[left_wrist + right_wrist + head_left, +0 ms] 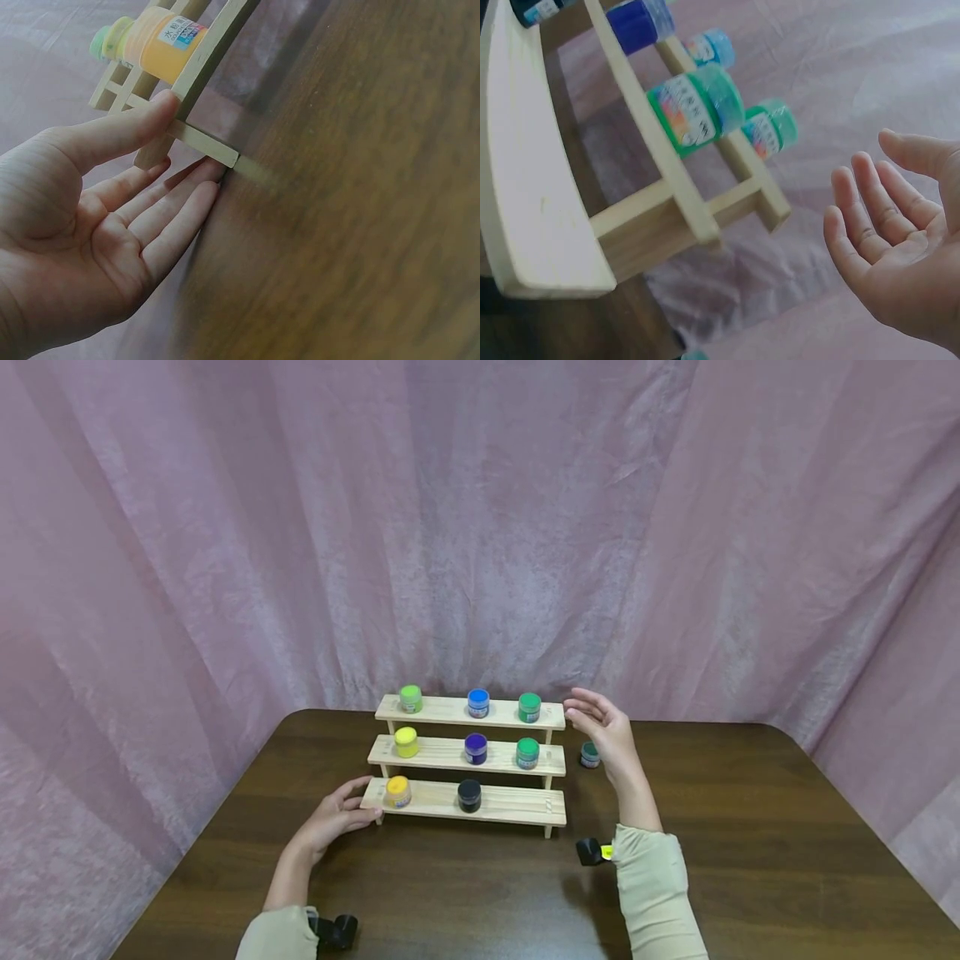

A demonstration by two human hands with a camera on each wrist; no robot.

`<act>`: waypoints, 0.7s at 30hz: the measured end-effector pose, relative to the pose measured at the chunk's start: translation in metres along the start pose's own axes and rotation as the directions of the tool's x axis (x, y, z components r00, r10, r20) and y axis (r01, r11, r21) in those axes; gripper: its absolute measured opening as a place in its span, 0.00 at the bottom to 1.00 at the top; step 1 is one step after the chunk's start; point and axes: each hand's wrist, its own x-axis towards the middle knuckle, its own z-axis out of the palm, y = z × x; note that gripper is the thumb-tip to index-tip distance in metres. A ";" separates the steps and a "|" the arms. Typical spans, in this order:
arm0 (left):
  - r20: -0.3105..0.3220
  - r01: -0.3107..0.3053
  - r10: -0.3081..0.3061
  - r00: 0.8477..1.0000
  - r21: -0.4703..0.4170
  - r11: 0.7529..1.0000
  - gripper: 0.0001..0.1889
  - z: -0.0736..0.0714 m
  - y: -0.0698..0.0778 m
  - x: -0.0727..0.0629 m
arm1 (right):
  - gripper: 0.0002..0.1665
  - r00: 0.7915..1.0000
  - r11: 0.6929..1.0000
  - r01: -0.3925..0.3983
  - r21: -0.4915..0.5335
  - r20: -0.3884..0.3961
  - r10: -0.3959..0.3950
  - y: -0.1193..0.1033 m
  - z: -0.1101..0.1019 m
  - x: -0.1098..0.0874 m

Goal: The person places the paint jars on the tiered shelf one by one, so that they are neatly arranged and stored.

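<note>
A three-tier wooden display rack (510,808) stands on the table and bears several small paint jars. My left hand (333,820) holds the left end of its lowest tier, thumb at the front edge and fingers behind, near an orange-yellow paint jar (171,46). Beside the top tier's right end, my right hand (606,733) is raised with nothing in it, fingers loosely bent. Nearest to it on the rack are two green paint jars (696,109), one on the middle tier and one on the top. A dark teal paint jar (590,754) sits on the table behind the right wrist.
Light green (410,698) and blue jars (478,702) share the top tier. Yellow (406,742) and purple jars (476,748) are on the middle one, a black jar (469,795) on the lowest. A pink curtain (480,527) hangs behind the brown table (750,827).
</note>
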 end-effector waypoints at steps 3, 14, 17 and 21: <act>0.000 0.001 -0.001 1.000 0.004 1.000 0.40 0.000 -0.001 0.000 | 0.28 0.999 1.000 -0.024 0.015 -0.023 0.025 0.006 -0.004 0.001; 0.010 -0.006 0.006 1.000 0.003 1.000 0.40 0.000 0.001 -0.001 | 0.29 0.991 0.993 -0.096 0.071 -0.087 0.102 0.025 -0.013 0.007; 0.006 -0.002 0.002 1.000 0.006 1.000 0.40 -0.001 0.000 -0.001 | 0.30 0.988 0.991 -0.111 0.078 -0.100 0.119 0.028 -0.015 0.008; 0.004 0.003 -0.003 1.000 0.008 1.000 0.40 -0.001 0.000 -0.001 | 0.29 0.982 0.988 -0.136 0.069 -0.120 0.143 0.035 -0.016 0.010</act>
